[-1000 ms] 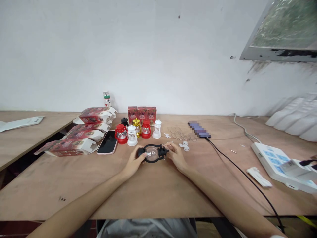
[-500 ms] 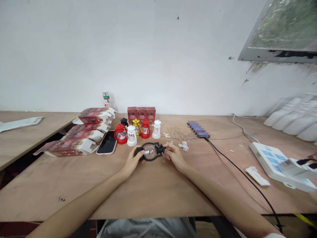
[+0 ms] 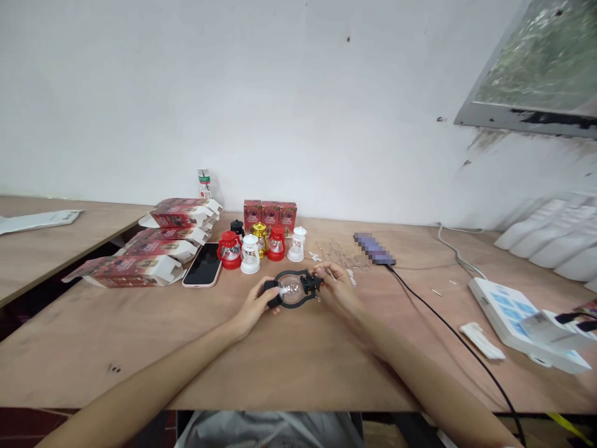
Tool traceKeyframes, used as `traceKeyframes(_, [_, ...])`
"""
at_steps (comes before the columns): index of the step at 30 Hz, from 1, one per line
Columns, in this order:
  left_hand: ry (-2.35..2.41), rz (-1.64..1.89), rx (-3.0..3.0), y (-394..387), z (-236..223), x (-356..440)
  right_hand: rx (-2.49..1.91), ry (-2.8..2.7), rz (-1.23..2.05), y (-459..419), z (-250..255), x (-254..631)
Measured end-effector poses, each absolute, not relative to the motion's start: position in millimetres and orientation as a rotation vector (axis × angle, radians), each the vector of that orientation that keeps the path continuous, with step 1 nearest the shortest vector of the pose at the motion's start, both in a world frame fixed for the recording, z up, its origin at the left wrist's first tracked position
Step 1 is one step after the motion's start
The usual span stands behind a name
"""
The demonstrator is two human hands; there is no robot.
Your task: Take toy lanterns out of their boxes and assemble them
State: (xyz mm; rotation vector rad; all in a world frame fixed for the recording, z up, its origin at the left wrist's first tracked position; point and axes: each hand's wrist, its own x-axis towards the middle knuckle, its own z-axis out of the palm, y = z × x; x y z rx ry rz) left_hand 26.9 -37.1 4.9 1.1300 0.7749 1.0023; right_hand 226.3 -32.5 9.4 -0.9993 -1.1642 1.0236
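A small black lantern [image 3: 291, 290] with a clear globe lies sideways between my hands, its top toward the right. My left hand [image 3: 256, 305] is closed around its base. At the lantern's top, my right hand [image 3: 338, 288] pinches what looks like a thin wire handle, partly hidden by the fingers. Just beyond the hands stand finished-looking small lanterns: a red lantern [image 3: 230, 250], a white lantern [image 3: 250, 255], a gold lantern [image 3: 260, 239], another red lantern [image 3: 277, 243], another white lantern [image 3: 297, 244] and a black lantern [image 3: 237, 228] behind. Several bent wire handles [image 3: 342, 256] lie past my right hand.
Open red cartons [image 3: 135, 272] are stacked at left beside a phone [image 3: 203, 266]. Three red boxes [image 3: 270, 216] stand near the wall, with a small bottle [image 3: 204, 184]. Right are a cabled phone [image 3: 374, 249], a power strip [image 3: 522, 317] and white plastic pieces [image 3: 536, 239].
Both hands and the black lantern sit slightly farther right in view. My right fingers have shifted off the lantern's top knob, and a thin wire now shows at them.
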Motion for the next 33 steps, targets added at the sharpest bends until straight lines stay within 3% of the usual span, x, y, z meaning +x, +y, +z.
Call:
traceKeyframes(10, [0.69, 1.004, 0.997, -41, 8, 26, -0.989, -1.441, 1.157, -35, 7, 218])
traceKeyframes(15, [0.709, 0.994, 1.006, -40, 7, 26, -1.033, -1.253, 1.097, -28, 7, 235])
traceKeyframes(23, [0.716, 0.972, 1.024, -39, 7, 26, -1.32, -1.008, 0.443, 26, 29, 319])
traceKeyframes(33, [0.731, 0.979, 1.006, -37, 6, 26, -1.676, -1.134, -0.022, 74, 25, 373])
